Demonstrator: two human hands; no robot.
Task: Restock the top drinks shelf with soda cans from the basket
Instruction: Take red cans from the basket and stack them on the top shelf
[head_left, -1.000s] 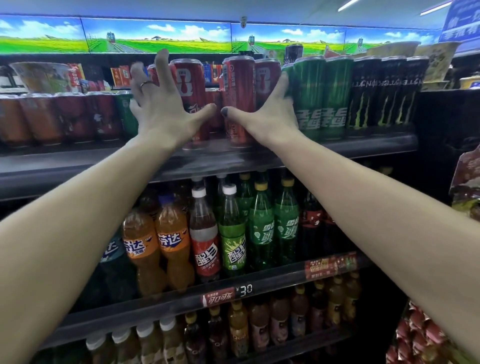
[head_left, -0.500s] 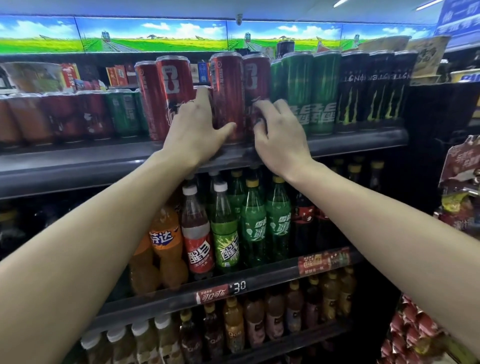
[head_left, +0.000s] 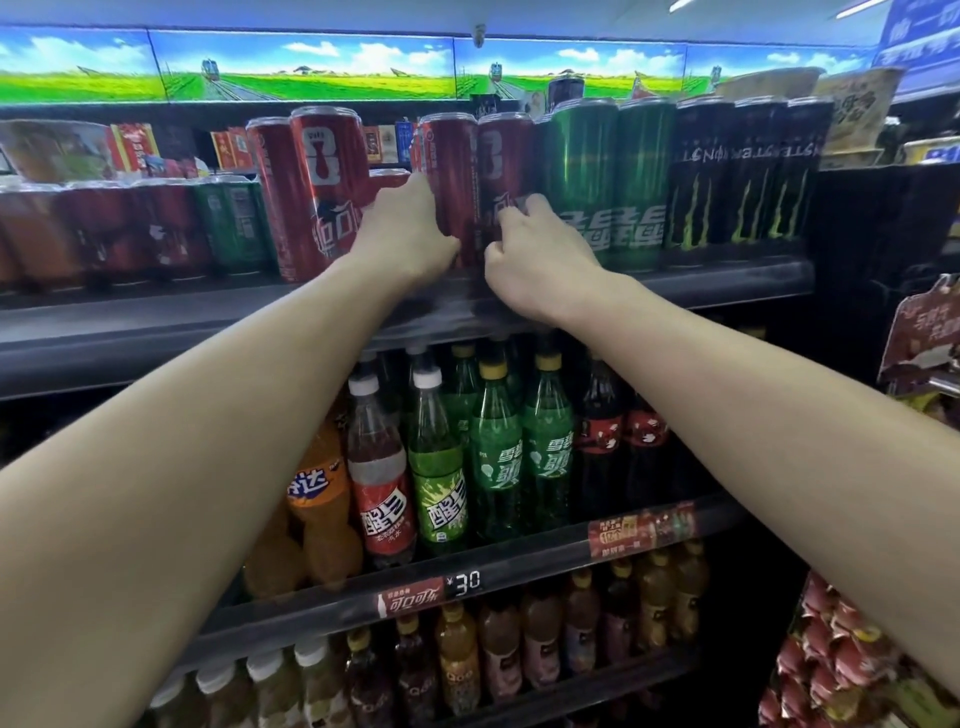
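Red cola cans (head_left: 449, 182) stand on the top shelf (head_left: 727, 273); my left hand (head_left: 402, 236) curls round one, right hand (head_left: 535, 247) pinches its neighbour. Right of my fingers: green cans, black "MONSTER" cans (head_left: 748, 176). Both hands have closed in since earlier.

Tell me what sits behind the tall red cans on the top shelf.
Behind the tall red cans, one shorter red can shows in the gap, with small red and blue boxes further back. The cans and both hands cover anything else.
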